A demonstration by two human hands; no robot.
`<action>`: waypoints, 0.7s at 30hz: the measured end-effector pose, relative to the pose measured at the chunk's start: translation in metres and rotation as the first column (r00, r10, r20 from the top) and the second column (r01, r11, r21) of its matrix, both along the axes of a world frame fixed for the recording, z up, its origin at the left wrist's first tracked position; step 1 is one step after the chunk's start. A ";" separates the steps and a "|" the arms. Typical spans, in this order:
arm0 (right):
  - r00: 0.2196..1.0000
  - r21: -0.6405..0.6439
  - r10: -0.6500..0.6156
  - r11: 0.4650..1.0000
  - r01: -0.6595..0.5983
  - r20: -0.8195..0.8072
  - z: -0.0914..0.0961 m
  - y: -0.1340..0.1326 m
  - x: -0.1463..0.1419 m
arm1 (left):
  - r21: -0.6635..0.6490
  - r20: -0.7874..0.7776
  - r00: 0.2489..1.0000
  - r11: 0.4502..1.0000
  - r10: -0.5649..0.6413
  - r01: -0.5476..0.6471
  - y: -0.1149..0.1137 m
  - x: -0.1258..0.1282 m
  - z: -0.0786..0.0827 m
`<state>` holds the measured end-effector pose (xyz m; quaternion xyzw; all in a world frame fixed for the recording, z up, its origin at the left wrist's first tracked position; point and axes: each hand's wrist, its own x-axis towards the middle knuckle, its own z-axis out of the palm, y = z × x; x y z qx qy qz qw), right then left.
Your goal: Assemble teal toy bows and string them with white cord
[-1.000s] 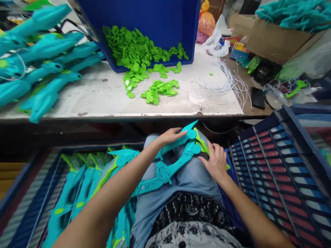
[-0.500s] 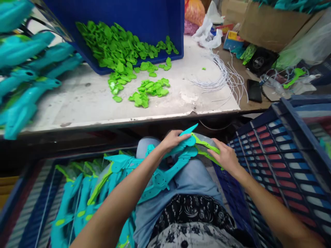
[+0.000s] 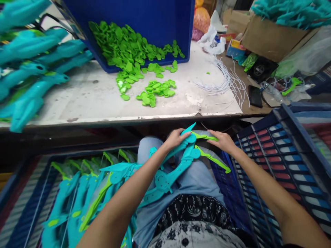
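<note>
Frame [image 3: 163, 179] of turquoise plastic lies across the person's jeans [image 3: 200, 181], below and to the left of both grips. The left hand [image 3: 177, 138] is closed over its upper limb, near the round joint [image 3: 191, 138]; how the hidden fingers sit underneath, I cannot tell. The right hand [image 3: 223, 141] pinches the far end of the upper green strip [image 3: 203, 135], which reaches from this joint to the grip, with clear film along it. The lower green strip [image 3: 214, 159] sticks out just below the right grip, apart from it. Beyond both hands, loose green pieces [image 3: 156, 89] lie on the worktable [image 3: 85, 100].
</note>
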<state>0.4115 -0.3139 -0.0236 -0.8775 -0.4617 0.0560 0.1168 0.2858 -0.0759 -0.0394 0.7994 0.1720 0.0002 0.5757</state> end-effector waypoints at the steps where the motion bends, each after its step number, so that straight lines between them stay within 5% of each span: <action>1: 1.000 -0.018 -0.007 1.000 0.008 0.026 -0.004 0.002 0.002 | -0.016 -0.019 1.000 1.000 0.018 -0.019 0.001 0.001 -0.001; 8: 0.997 -0.049 -0.010 0.999 0.014 0.078 -0.006 0.013 0.007 | -0.396 -0.220 0.975 0.915 -0.017 -0.074 0.008 0.003 0.007; 17: 0.987 0.002 -0.074 0.997 0.074 0.142 -0.008 -0.004 -0.014 | -0.239 -0.128 0.992 0.970 0.008 -0.039 -0.008 0.000 0.002; 21: 0.969 -0.046 -0.082 0.994 0.095 0.232 0.005 -0.003 -0.010 | -0.072 -0.056 0.997 0.996 0.045 -0.050 -0.016 -0.004 0.003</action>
